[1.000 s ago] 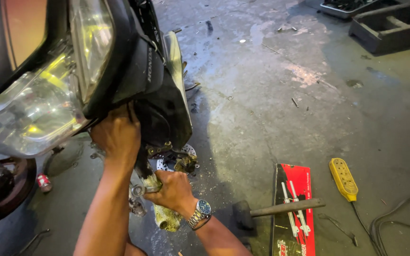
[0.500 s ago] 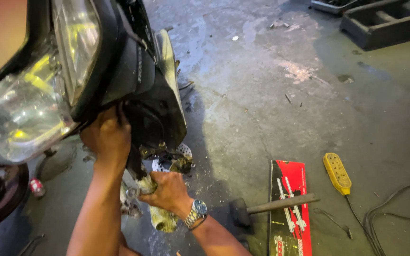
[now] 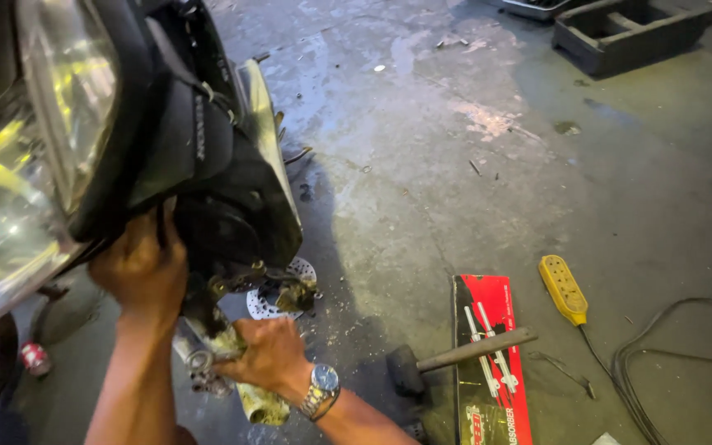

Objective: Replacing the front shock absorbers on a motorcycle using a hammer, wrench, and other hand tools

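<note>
The left hand (image 3: 143, 268) was pressed up under the black front fairing (image 3: 208, 165) of the motorbike, fingers curled against the panel's lower edge below the headlight (image 3: 35, 165). The right hand (image 3: 267, 356), wristwatch at five o'clock of it, was closed around the greasy lower fork leg (image 3: 208, 346), just beside the brake disc (image 3: 278, 301), which sat at twelve o'clock of that hand. The fork seemed partly dismantled, though grime and shadow hid whether its fasteners were out. On the floor lay a hammer (image 3: 463, 353) across a red box (image 3: 488, 363), with a yellow socket strip (image 3: 564, 288) at two o'clock of the box, none of them in hand.
</note>
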